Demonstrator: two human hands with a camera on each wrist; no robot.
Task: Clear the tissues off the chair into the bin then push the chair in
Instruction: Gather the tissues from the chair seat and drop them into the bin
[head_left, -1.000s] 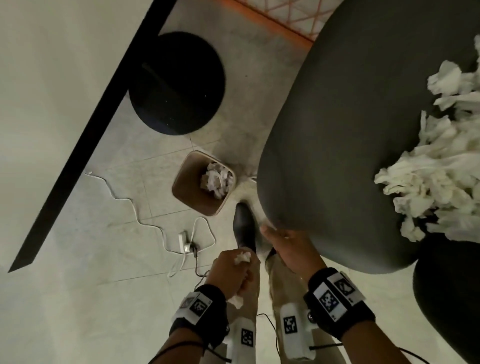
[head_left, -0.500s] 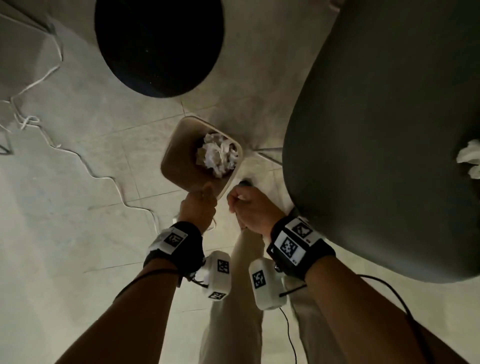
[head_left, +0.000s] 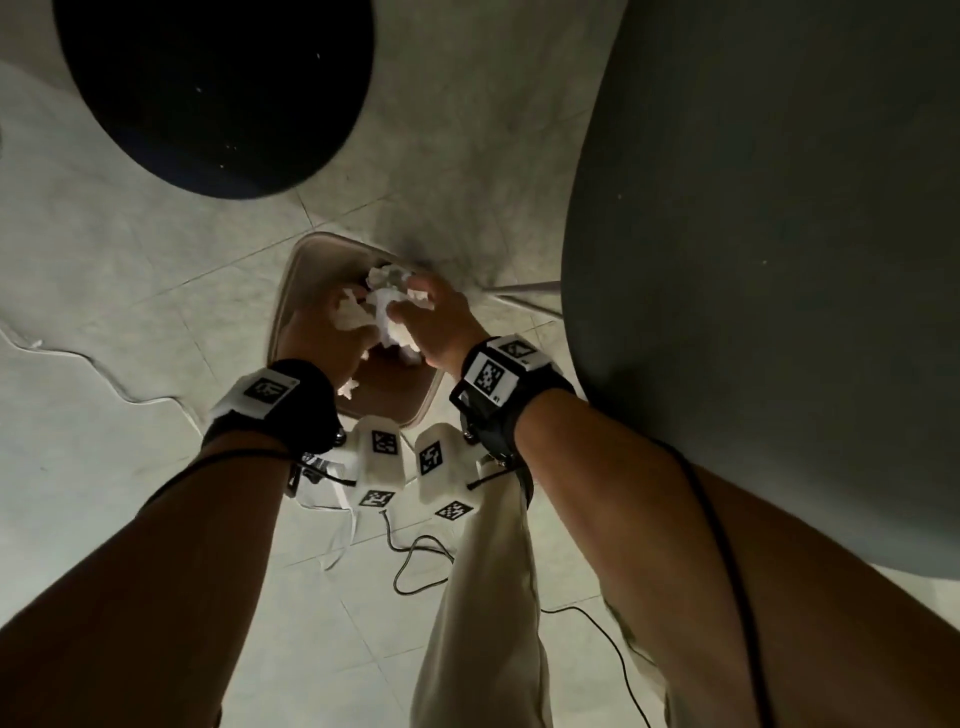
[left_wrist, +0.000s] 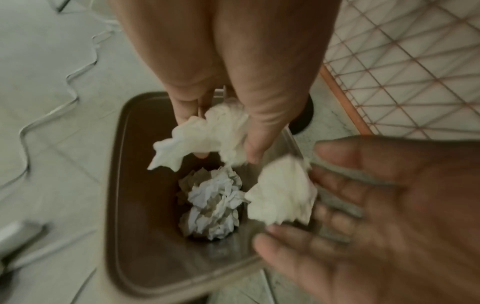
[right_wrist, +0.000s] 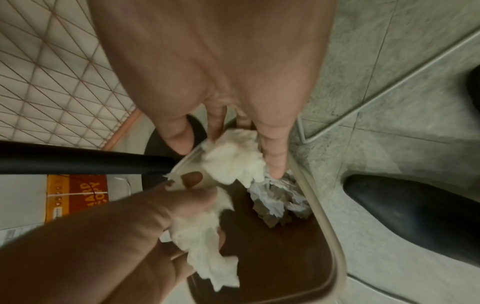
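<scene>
Tiled floor (head_left: 130, 312), upright bin (head_left: 289, 291), tissues (head_left: 387, 306) above

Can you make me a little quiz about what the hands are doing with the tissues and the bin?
1. True or false: the brown rounded-square plastic bin is empty.
2. Pick one. Where are the left hand and the right hand compared with the bin? A) right over it B) beneath it C) far off to one side
3. Fill the gap: the left hand holds a crumpled white ____.

Key
1. False: a wad of crumpled whitish paper lies at the bottom.
2. A
3. tissue
</scene>
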